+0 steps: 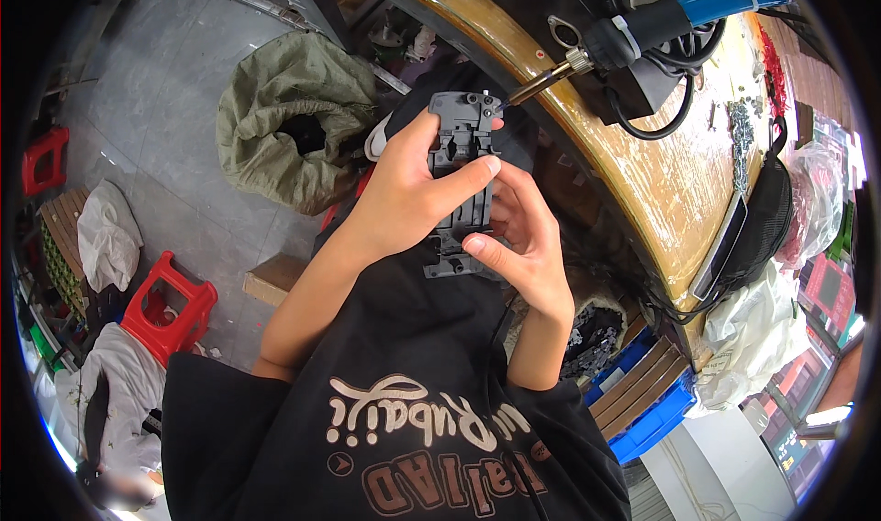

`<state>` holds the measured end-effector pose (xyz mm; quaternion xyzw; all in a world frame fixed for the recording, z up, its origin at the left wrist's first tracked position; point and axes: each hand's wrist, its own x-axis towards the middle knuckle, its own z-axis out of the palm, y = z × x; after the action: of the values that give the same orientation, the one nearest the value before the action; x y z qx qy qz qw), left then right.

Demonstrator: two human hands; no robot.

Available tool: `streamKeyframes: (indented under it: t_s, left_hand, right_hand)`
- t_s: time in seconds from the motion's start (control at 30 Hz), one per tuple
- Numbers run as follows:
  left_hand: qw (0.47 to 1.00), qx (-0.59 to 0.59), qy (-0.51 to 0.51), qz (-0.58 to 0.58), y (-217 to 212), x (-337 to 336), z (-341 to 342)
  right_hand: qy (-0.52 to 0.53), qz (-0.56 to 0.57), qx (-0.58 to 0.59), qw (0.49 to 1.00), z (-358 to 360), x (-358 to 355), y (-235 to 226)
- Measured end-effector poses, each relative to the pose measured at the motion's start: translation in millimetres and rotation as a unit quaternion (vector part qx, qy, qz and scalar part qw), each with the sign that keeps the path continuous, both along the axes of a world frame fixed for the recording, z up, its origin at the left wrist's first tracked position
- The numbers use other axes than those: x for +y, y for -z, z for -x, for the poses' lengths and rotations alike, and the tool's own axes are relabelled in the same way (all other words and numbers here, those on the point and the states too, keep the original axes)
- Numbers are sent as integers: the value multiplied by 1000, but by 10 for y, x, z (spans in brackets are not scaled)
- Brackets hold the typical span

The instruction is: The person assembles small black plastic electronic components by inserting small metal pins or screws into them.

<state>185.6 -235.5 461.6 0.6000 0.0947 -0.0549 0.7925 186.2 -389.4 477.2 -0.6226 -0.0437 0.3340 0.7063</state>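
Observation:
A dark grey moulded plastic part [451, 108], long, with recesses and small posts, is held upright over my lap. My left hand [399, 195] grips its left side, thumb lying across the front. My right hand [528, 250] wraps its lower right side, the thumb near the bottom and other fingers partly hidden behind. The part's top right corner meets the tip of a fixed tool [541, 81] with a long metal shaft, brass-coloured collar and black body. Whether the tip touches or only overlaps in view, I cannot tell.
The tool's blue hose [730, 0] and black cables hang over a film-covered wooden bench [665, 191]. Below stand a sack of small dark parts [596, 333] and a blue crate [656, 420]. To the left are a green fabric sack [252, 90] and a red stool [165, 315].

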Motion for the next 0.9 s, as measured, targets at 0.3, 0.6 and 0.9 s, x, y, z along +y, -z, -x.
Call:
streamKeyframes:
  t_s: [0.3, 0.6, 0.9]
  left_hand:
    - [1000, -17, 3, -5, -59, 6, -22]
    - [999, -45, 3, 0, -4, 27, -14]
    - [973, -24, 129, -190, 271, -413, 358]
  right_hand:
    - [1, -15, -11, 1000, -23, -7, -32]
    - [13, -3, -20, 1000, 1, 23, -49]
    - [76, 10, 96, 992, 401, -458, 283]
